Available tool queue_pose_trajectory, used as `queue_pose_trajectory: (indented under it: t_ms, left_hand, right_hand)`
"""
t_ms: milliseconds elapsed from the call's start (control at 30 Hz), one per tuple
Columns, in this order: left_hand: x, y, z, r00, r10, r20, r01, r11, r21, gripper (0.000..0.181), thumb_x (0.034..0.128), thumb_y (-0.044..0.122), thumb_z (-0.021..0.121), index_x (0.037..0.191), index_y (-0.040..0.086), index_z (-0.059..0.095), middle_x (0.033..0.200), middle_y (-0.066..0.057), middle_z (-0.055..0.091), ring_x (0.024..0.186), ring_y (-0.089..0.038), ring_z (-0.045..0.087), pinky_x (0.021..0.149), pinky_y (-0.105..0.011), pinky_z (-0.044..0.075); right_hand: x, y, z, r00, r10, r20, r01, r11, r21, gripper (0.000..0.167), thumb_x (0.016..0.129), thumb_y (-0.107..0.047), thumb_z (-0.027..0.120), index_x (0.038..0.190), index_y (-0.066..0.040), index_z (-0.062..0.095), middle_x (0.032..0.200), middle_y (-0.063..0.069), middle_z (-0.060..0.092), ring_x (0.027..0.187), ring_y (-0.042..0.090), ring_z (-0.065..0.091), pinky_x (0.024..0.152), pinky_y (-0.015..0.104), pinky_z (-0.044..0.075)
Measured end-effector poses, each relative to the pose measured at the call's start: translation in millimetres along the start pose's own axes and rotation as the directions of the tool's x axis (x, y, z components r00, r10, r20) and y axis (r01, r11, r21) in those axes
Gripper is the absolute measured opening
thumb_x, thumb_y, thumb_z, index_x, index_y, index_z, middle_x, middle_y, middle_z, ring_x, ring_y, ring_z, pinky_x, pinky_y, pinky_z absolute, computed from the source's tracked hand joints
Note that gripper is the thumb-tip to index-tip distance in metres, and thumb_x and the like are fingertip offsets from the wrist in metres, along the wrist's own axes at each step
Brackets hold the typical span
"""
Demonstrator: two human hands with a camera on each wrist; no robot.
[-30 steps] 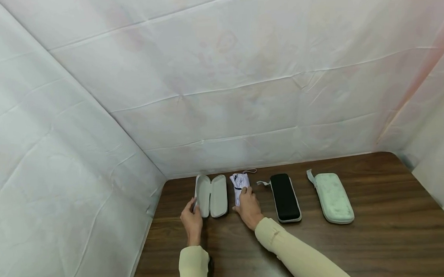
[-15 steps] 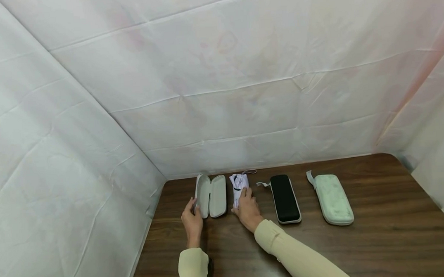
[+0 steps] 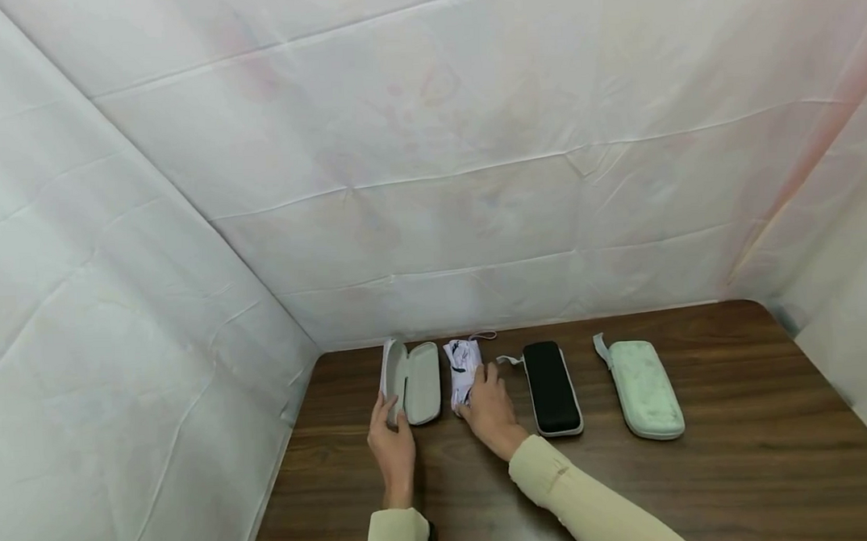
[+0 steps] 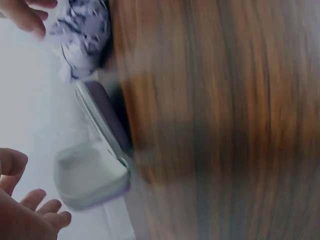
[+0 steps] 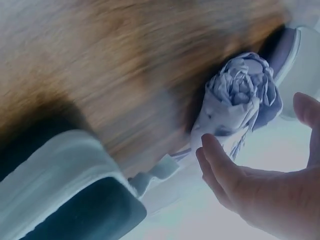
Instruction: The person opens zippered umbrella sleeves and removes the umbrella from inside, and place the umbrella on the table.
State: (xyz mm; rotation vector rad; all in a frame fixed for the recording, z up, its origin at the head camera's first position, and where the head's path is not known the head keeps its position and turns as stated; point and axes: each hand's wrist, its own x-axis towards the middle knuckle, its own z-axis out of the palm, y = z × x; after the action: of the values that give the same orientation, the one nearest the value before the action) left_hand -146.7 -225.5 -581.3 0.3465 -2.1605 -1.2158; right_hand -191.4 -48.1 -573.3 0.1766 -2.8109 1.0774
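Observation:
A pale grey zip case [image 3: 424, 384] lies unfolded on the brown table, its light lining showing. At the near end of its left half is my left hand [image 3: 393, 450], fingers loosely bent, with nothing held in the left wrist view. Right of the case lies a folded umbrella [image 3: 465, 358], white-lilac with dark marks and a wrist loop at its far end. My right hand [image 3: 491, 413] is over the umbrella's near part, thumb and fingers spread to either side. The right wrist view shows its fingertips [image 5: 209, 142] close to the fabric; contact is unclear.
A closed black case [image 3: 552, 386] with a grey rim and a pull strap lies right of the umbrella. Farther right is a closed mint green case [image 3: 645, 390], also strapped. White cloth [image 3: 431, 222] hangs behind the table's far edge and along the left side.
My left hand has come off the open case's outer left edge and moved right and nearer to me. The right hand stays at the umbrella, shifted only slightly.

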Motion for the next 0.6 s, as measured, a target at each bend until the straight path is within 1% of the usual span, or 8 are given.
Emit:
queue_pose_trajectory:
  t_ms: [100,200,267,367,467,600]
  left_hand:
    - [-8.7,8.0,3.9,0.999,0.04,-0.03,-0.04,0.999,0.001,0.028,0.0897,-0.017,0.068,0.115,-0.008,0.076,0.146,-0.032,0.058,0.137,-0.052,0.053,0.11,-0.063,0.044]
    - [-16.3,15.2,8.0,0.995,0.087,-0.04,-0.087,0.996,0.01,0.029,0.089,-0.017,0.069,0.114,-0.005,0.077,0.144,-0.03,0.061,0.136,-0.051,0.055,0.107,-0.063,0.045]
    - [-22.4,19.8,12.1,0.993,0.113,-0.04,-0.113,0.994,0.011,0.03,0.089,-0.017,0.07,0.114,-0.003,0.078,0.144,-0.027,0.062,0.134,-0.05,0.057,0.104,-0.062,0.047]
    - [-32.1,28.3,19.5,0.989,0.146,-0.037,-0.146,0.989,-0.001,0.03,0.0884,-0.016,0.072,0.113,0.0,0.079,0.143,-0.023,0.064,0.132,-0.046,0.06,0.104,-0.058,0.048]
    - [-42.7,37.6,27.9,0.985,0.169,-0.022,-0.169,0.986,-0.011,0.031,0.0873,-0.016,0.074,0.113,0.001,0.08,0.141,-0.02,0.067,0.13,-0.043,0.063,0.103,-0.055,0.05]
    - [-56.1,47.3,39.9,0.982,0.186,0.026,-0.185,0.982,-0.032,0.032,0.0868,-0.016,0.075,0.114,-0.001,0.079,0.138,-0.021,0.068,0.128,-0.042,0.064,0.1,-0.058,0.052]
  right_hand:
    - [-0.7,2.4,-9.0,1.0,0.008,0.004,-0.008,1.0,0.004,0.084,0.086,-0.021,0.09,0.147,0.017,0.046,0.146,0.036,0.044,0.122,0.052,0.057,0.089,0.058,0.057]
    - [-1.5,4.7,-18.1,1.0,0.018,0.013,-0.018,1.0,0.013,0.08,0.088,-0.02,0.087,0.147,0.016,0.047,0.147,0.034,0.045,0.124,0.05,0.057,0.092,0.058,0.057]
    - [-2.0,6.8,-24.2,1.0,0.004,0.01,-0.004,1.0,0.013,0.078,0.089,-0.018,0.086,0.147,0.017,0.047,0.147,0.034,0.047,0.123,0.05,0.057,0.095,0.057,0.056]
    - [-2.7,9.8,-34.2,1.0,-0.022,-0.01,0.022,0.999,0.024,0.073,0.09,-0.016,0.085,0.145,0.017,0.049,0.146,0.034,0.049,0.122,0.051,0.058,0.098,0.057,0.054]
    - [-1.6,13.6,-43.0,0.999,-0.034,-0.028,0.035,0.999,0.038,0.069,0.091,-0.015,0.084,0.144,0.017,0.051,0.144,0.034,0.051,0.124,0.051,0.058,0.099,0.058,0.054]
    - [0.0,21.9,-52.0,0.999,-0.023,-0.03,0.025,0.997,0.07,0.065,0.094,-0.014,0.081,0.145,0.014,0.052,0.145,0.034,0.051,0.127,0.05,0.056,0.096,0.058,0.055]
